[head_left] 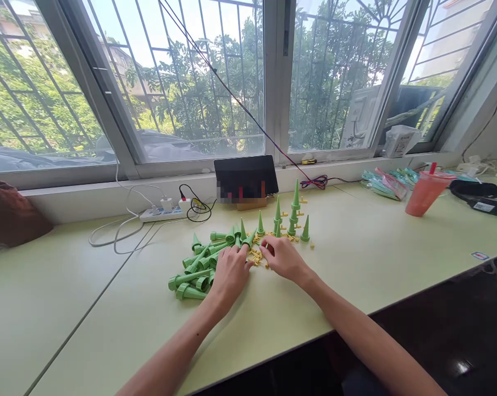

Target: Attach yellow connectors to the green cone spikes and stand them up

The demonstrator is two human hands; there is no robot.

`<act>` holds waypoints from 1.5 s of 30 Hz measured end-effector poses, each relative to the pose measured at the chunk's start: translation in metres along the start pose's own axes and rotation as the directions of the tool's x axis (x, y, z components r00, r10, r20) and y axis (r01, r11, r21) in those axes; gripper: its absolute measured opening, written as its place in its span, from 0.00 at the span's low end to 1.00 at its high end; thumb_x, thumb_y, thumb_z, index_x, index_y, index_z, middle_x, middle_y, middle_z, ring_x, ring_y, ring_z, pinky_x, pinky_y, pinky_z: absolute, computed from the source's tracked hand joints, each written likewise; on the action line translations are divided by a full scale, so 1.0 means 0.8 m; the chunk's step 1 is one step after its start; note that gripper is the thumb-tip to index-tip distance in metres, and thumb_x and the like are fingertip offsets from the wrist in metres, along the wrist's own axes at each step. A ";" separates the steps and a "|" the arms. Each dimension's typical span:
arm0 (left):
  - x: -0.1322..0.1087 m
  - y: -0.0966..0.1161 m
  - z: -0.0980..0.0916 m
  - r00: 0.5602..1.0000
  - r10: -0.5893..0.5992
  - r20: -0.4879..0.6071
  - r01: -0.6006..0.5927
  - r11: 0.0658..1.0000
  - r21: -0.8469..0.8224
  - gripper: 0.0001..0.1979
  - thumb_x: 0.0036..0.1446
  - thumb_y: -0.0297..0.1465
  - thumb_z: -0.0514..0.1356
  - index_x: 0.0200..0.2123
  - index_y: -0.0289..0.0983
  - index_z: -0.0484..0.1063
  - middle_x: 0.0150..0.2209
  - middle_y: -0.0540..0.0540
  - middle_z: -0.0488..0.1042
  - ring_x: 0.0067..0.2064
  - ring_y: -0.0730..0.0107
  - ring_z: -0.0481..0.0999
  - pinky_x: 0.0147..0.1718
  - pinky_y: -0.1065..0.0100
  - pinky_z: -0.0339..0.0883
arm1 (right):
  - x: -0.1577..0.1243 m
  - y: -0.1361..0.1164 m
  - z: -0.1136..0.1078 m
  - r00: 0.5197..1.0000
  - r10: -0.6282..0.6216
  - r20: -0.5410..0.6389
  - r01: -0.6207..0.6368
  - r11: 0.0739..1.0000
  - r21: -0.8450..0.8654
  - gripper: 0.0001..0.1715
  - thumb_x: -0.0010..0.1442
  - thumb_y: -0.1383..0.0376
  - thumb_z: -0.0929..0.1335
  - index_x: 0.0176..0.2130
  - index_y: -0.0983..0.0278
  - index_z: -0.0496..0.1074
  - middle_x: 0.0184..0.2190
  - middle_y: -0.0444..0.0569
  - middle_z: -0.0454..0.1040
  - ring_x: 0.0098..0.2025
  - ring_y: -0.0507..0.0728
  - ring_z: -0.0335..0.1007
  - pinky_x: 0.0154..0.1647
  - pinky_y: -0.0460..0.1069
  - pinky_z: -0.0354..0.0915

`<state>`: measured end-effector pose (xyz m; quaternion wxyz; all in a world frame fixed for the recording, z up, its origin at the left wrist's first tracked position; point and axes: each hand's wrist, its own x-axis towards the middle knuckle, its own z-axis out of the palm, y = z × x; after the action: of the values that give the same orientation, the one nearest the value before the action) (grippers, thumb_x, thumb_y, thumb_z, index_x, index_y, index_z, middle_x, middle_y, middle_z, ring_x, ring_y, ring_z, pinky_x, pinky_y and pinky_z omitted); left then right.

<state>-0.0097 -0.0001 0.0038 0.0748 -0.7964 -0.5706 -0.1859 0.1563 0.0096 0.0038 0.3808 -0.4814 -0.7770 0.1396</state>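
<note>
Heaped green cones [197, 267] lie on their sides on the worktop [355, 258]; everything else is placed from that heap. The left hand [231, 272] rests on the heap's right end with its fingers over the cones, and I cannot tell whether its grip is closed on one. Just right of the heap, the right hand [282, 257] has its fingertips drawn together over scattered yellow pieces [257, 256]; whether the grip holds one is hidden.

Behind and right of the heap, upright cones [294, 212] stand on their wide ends. A careless sweep of the right wrist would likely topple them. The yellow pieces look small and light, so a flick could scatter them. The cones are round, so any nudged off the heap may roll.

The worktop's front edge runs on the near side of the heap, with a bare band between, crossed by both forearms. Left of the heap the surface is wide and bare. Behind it sit a power strip [164, 212] and a tablet [246, 179]. A pink cup [425, 192] stands well apart to the right.
</note>
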 end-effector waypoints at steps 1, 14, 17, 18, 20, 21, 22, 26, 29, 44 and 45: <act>0.000 0.000 0.001 1.000 0.005 -0.024 -0.005 1.000 -0.028 0.08 0.55 0.31 0.61 0.39 0.37 0.71 0.34 0.43 0.74 0.39 0.56 0.73 0.41 0.60 0.63 | 0.000 0.000 0.000 1.000 -0.002 -0.003 0.002 1.000 0.006 0.11 0.63 0.65 0.62 0.29 0.63 0.66 0.20 0.42 0.66 0.22 0.50 0.57 0.25 0.44 0.52; 0.000 0.011 -0.008 0.969 0.005 -0.247 -0.126 0.870 -0.477 0.11 0.54 0.32 0.63 0.42 0.39 0.70 0.35 0.49 0.75 0.38 0.66 0.75 0.39 0.65 0.67 | 0.006 0.000 0.006 0.976 0.082 0.202 -0.174 0.854 0.490 0.20 0.67 0.52 0.57 0.33 0.63 0.64 0.17 0.40 0.67 0.16 0.51 0.67 0.17 0.43 0.59; -0.002 0.014 -0.008 0.956 0.044 -0.291 -0.190 0.847 -0.496 0.11 0.55 0.33 0.63 0.42 0.40 0.69 0.37 0.48 0.75 0.39 0.67 0.75 0.40 0.65 0.68 | 0.009 0.003 0.008 0.948 0.106 0.301 -0.282 0.719 0.635 0.22 0.64 0.48 0.59 0.36 0.63 0.64 0.17 0.39 0.65 0.18 0.52 0.70 0.16 0.43 0.62; -0.003 0.014 -0.008 0.952 0.061 -0.301 -0.212 0.841 -0.499 0.12 0.55 0.33 0.63 0.43 0.40 0.69 0.37 0.48 0.75 0.39 0.67 0.75 0.41 0.65 0.68 | 0.010 0.003 0.007 0.937 0.110 0.332 -0.315 0.680 0.663 0.22 0.64 0.47 0.59 0.36 0.63 0.64 0.18 0.39 0.65 0.18 0.52 0.71 0.16 0.43 0.63; -0.004 0.015 -0.008 0.947 0.104 -0.305 -0.251 0.829 -0.499 0.13 0.55 0.33 0.63 0.44 0.41 0.69 0.38 0.47 0.75 0.40 0.66 0.75 0.42 0.65 0.68 | 0.010 0.003 0.005 0.923 0.116 0.367 -0.353 0.638 0.684 0.22 0.63 0.48 0.61 0.36 0.64 0.65 0.20 0.39 0.65 0.19 0.51 0.70 0.18 0.43 0.63; -0.005 0.015 -0.008 0.945 0.128 -0.302 -0.271 0.823 -0.498 0.13 0.55 0.33 0.63 0.44 0.41 0.69 0.39 0.47 0.75 0.41 0.66 0.74 0.42 0.65 0.68 | 0.010 0.003 0.004 0.922 0.124 0.366 -0.357 0.636 0.684 0.21 0.63 0.48 0.61 0.37 0.64 0.66 0.21 0.39 0.65 0.19 0.50 0.70 0.18 0.43 0.63; -0.005 0.016 -0.009 0.942 0.152 -0.299 -0.290 0.817 -0.499 0.13 0.55 0.33 0.63 0.44 0.41 0.69 0.40 0.47 0.75 0.41 0.66 0.74 0.42 0.65 0.68 | 0.010 0.002 0.003 0.924 0.138 0.356 -0.358 0.638 0.681 0.20 0.63 0.50 0.62 0.38 0.64 0.67 0.22 0.40 0.66 0.19 0.49 0.68 0.19 0.43 0.62; -0.006 0.019 -0.014 0.925 0.212 -0.316 -0.354 0.785 -0.508 0.11 0.58 0.33 0.61 0.44 0.40 0.68 0.41 0.46 0.74 0.42 0.67 0.74 0.44 0.65 0.68 | 0.009 -0.002 -0.003 0.920 0.241 0.309 -0.391 0.612 0.688 0.19 0.60 0.54 0.67 0.44 0.65 0.68 0.22 0.40 0.67 0.22 0.48 0.63 0.20 0.41 0.57; -0.006 0.021 -0.018 0.920 0.225 -0.322 -0.370 0.773 -0.515 0.10 0.59 0.31 0.58 0.46 0.41 0.68 0.43 0.45 0.74 0.43 0.67 0.74 0.44 0.65 0.69 | 0.009 -0.005 -0.005 0.911 0.269 0.312 -0.411 0.549 0.728 0.21 0.59 0.54 0.68 0.45 0.66 0.68 0.22 0.41 0.67 0.24 0.48 0.63 0.22 0.41 0.58; -0.007 0.017 -0.005 0.911 0.298 -0.285 -0.404 0.788 -0.465 0.22 0.62 0.25 0.51 0.59 0.41 0.56 0.60 0.40 0.66 0.63 0.62 0.63 0.60 0.58 0.61 | 0.016 -0.003 -0.007 0.912 0.351 0.213 -0.364 0.453 0.814 0.11 0.61 0.59 0.66 0.38 0.65 0.67 0.28 0.46 0.72 0.23 0.49 0.69 0.22 0.44 0.66; -0.006 0.017 -0.004 0.915 0.300 -0.270 -0.397 0.792 -0.464 0.24 0.62 0.24 0.51 0.60 0.41 0.55 0.61 0.39 0.64 0.64 0.62 0.61 0.61 0.57 0.59 | 0.016 -0.002 -0.007 0.914 0.353 0.199 -0.355 0.461 0.813 0.11 0.61 0.59 0.66 0.37 0.65 0.66 0.27 0.45 0.71 0.23 0.49 0.69 0.21 0.44 0.65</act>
<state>0.0009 -0.0100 0.0057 -0.0533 -0.8587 -0.3341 -0.3850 0.1561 0.0187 0.0146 0.5248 -0.3909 -0.4983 0.5687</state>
